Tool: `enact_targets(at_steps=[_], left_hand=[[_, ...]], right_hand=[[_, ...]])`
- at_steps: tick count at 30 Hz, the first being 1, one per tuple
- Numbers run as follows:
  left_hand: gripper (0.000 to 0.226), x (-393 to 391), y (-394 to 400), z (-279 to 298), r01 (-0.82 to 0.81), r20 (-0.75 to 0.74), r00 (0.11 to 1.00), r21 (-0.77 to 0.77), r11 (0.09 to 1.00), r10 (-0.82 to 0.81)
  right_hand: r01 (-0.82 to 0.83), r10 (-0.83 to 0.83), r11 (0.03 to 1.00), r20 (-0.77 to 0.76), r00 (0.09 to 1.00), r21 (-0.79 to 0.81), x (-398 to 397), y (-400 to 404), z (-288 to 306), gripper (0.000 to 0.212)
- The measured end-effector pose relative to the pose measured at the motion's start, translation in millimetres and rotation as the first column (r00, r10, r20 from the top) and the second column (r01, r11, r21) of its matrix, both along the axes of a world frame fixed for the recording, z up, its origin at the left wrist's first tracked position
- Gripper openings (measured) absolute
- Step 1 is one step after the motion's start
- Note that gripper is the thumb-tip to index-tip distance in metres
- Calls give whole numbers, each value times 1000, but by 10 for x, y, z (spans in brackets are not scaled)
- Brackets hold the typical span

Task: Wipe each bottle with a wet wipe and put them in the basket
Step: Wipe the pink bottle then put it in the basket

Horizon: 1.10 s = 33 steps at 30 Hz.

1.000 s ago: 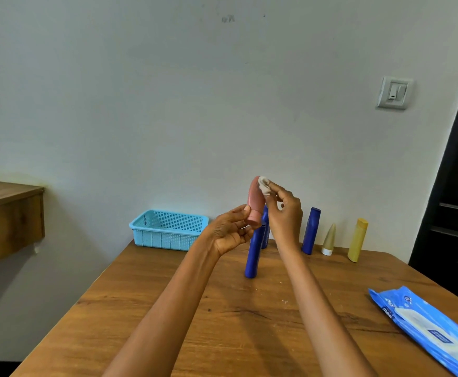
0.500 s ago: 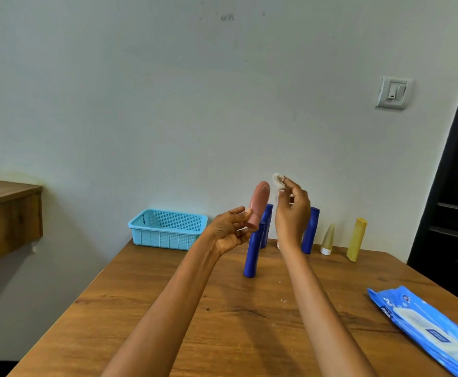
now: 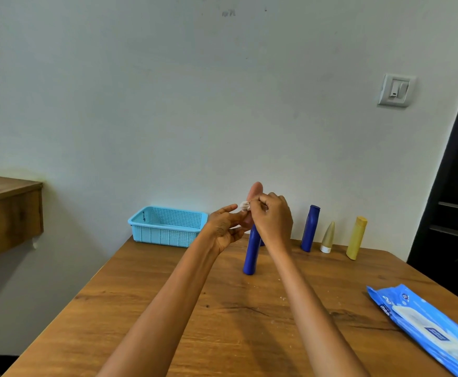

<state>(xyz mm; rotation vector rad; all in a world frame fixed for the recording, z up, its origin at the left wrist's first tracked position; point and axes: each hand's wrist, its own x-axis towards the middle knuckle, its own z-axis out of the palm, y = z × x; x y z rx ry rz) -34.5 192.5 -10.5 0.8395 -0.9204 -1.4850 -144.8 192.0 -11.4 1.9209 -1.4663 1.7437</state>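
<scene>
Head | left hand (image 3: 226, 227) fingers curled round pink bottle (image 3: 255, 189) | right hand (image 3: 272, 219) pinches wet wipe (image 3: 244, 205) against it

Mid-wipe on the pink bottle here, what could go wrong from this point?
1. The pink bottle is held up off the table, mostly hidden behind the right hand; it could slip from the left hand while the wipe rubs it.
2. A tall blue bottle stands directly under the hands, so a dropped bottle or lowered wrist may topple it.
3. The basket sits at the table's far left corner; a careless toss might miss.
</scene>
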Motion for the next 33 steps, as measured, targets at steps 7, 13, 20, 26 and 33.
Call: enact_targets(at_steps=[7,13,20,26,33], left_hand=[[43,-30,20,14,25,20,999,-5,1000,-25],[43,25,-7,-4,-29,63,997,-41,999,32],[46,68,-14,19,-49,10,999,-45,998,49],[48,51,-25,-4,-30,-16,999,-14,999,30],[46,93,-42,-15,-43,-5,999,-105,994,43]], right_hand=[[93,-83,993,132,988,-72,-139,-39,43,30],[97,-87,994,-200,976,40,-152,4,9,34],[10,-22,998,-214,977,-56,-48,88,56,16],[49,-55,993,-54,997,-109,-72,114,56,22],[135,-234,952,-371,899,-275,60,121,17,27]])
